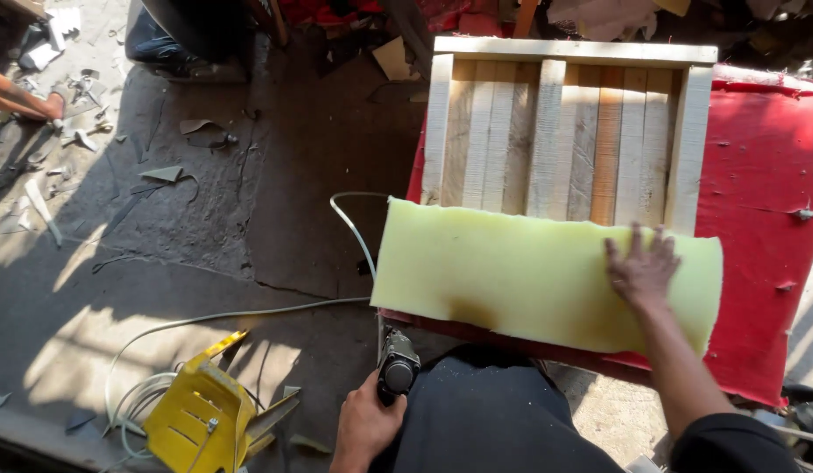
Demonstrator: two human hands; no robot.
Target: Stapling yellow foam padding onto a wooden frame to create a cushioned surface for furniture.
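A slab of pale yellow foam (512, 271) lies across the near part of a wooden slatted frame (569, 131), which rests on a red covered surface (761, 193). My right hand (641, 267) presses flat on the foam's right part, fingers spread. My left hand (364, 425) grips a dark air-powered staple gun (397, 368) low beside my knee, just under the foam's near left corner. A white hose (249, 314) runs from the gun across the floor.
A yellow metal piece (201, 412) sits on the floor at lower left among hose coils. Scraps of paper and cloth (52, 131) litter the dark floor. Another person's foot (38, 103) shows at the far left edge.
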